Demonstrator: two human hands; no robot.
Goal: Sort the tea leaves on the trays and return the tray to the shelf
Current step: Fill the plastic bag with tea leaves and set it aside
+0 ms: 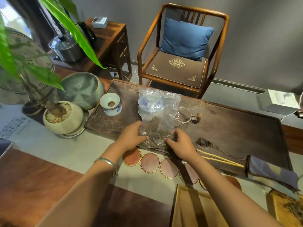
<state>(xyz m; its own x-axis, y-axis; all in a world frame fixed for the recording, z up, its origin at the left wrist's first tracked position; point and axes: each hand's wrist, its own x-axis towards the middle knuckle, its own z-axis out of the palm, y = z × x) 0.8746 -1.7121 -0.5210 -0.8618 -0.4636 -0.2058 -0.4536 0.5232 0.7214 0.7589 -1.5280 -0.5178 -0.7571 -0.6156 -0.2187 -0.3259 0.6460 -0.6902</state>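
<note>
Left hand: curled on the left lower edge of the plastic bag, fingertips pinching the film; likely steadying the bag so it stands.
Right hand: grips the right lower corner of the same bag, fingers bent into the plastic. The two hands sit near each other with the bag's base between them.
Bag: clear, crumpled, held upright on the near edge of the dark tea tray, mouth upward. This probably keeps the contents from spilling.
Tea leaves: a dark loose heap settled in the bag's bottom, just between the hands.
Behind the bag: a blue-and-white cup, seen through the plastic, and a glass pitcher just to its right.
Strainer: to the left on the tray.
Coasters: a row on the surface below the hands.
Wooden trays: light-coloured, at the lower right; the far right one carries loose leaves, seemingly awaiting sorting.
Stage, as I judge: leaves still bagged, shelf not in view.
</note>
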